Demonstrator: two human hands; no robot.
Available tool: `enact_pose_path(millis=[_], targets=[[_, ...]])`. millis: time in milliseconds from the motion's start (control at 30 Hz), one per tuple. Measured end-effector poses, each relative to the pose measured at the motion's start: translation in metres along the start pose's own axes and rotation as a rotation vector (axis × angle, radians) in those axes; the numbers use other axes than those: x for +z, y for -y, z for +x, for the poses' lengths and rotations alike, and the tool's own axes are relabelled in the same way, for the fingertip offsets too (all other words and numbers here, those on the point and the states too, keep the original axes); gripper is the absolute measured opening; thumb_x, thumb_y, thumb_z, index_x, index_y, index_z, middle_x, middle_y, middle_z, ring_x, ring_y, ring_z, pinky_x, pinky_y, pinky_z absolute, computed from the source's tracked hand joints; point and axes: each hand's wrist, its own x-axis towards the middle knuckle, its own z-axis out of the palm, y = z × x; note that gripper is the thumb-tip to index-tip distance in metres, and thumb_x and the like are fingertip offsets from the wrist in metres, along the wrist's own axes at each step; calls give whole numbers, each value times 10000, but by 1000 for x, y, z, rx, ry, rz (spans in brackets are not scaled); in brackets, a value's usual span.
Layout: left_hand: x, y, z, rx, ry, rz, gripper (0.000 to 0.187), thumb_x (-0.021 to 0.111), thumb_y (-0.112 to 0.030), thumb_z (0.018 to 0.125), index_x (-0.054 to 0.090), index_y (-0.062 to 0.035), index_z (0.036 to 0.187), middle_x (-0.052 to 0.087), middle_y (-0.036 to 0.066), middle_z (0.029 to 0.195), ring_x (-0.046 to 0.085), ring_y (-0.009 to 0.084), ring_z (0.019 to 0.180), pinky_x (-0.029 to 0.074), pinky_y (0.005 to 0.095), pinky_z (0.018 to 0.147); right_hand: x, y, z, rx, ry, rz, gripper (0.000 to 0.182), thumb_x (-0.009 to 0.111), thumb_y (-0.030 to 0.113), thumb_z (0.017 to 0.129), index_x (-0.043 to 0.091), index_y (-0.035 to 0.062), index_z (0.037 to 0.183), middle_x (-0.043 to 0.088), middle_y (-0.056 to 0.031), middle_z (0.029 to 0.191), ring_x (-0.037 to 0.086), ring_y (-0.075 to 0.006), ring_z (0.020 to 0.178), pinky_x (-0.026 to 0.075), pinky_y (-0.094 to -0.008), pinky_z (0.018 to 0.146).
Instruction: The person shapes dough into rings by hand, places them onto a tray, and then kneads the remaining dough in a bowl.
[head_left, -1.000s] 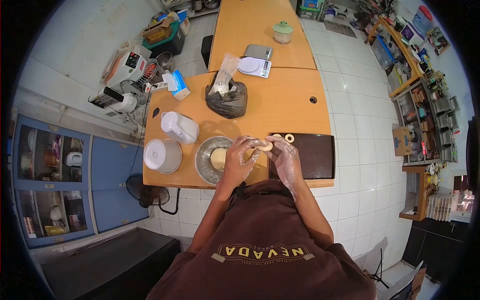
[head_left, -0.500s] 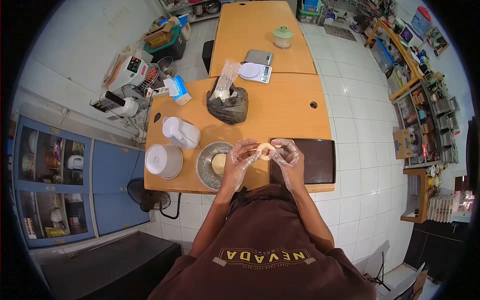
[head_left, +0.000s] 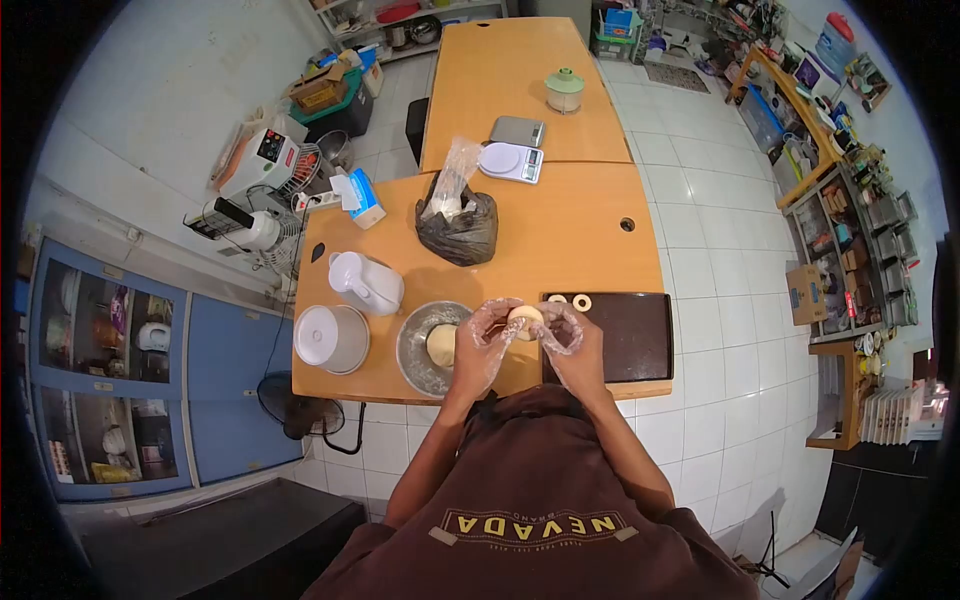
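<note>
Both my left hand (head_left: 482,342) and right hand (head_left: 570,335) grip one dough piece (head_left: 524,320) between metal bowl (head_left: 412,345) and dark tray (head_left: 630,325).

The pale dough piece (head_left: 525,320) was an open ring half a second ago. Now both hands (in thin clear gloves) have closed round it.

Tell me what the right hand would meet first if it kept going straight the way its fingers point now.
The right hand points toward the left hand, so it would press further into the dough piece both hands hold. Depth is hard to judge from above.
</note>
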Motion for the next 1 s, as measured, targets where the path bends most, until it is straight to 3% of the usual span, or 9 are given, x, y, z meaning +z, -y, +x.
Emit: enact_pose_path(millis=[300,400,567,700,800,1000], targets=[[-3,-8,1,23,58,36,275,667,36,959,666,52,1234,719,99,1157,674,149,1064,529,296,965,0,17,2,-169,22,-283,331,758,63,885,724,-19,1203,717,-199,965,702,-308,837,539,-370,770],[-7,-3,-1,10,24,33,263,685,31,954,682,60,1215,731,108,1162,690,155,1042,538,294,944,-3,14,1,-104,57,-327,270,736,55,904,734,-17,1165,730,-211,1008,698,-320,854,537,-367,806],[-8,6,-1,14,-78,-21,233,685,18,961,693,48,1193,736,96,1125,691,141,1010,540,277,904,0,7,-1,-100,30,-215,276,733,26,906,731,-20,1178,740,-169,1034,709,-218,905,549,-335,823],[-6,10,2,-17,-10,-46,203,681,0,975,688,37,1175,719,76,1101,675,133,1022,530,288,934,3,10,2,-126,32,-112,273,719,-8,912,733,-18,1184,735,-129,1063,688,-150,933,552,-308,831],[-5,10,1,-24,-4,-101,189,679,-2,977,690,33,1162,724,78,1089,680,137,1010,529,285,932,0,12,1,-78,49,-96,344,722,-34,862,734,-3,1204,737,-182,1044,714,-243,964,534,-335,862],[-1,6,-1,-47,-154,-242,174,679,-10,978,687,41,1143,729,86,1055,687,138,973,535,276,914,2,5,-1,5,-19,137,210,692,-10,958,737,-38,1161,730,-87,1047,678,-141,979,528,-286,875]])
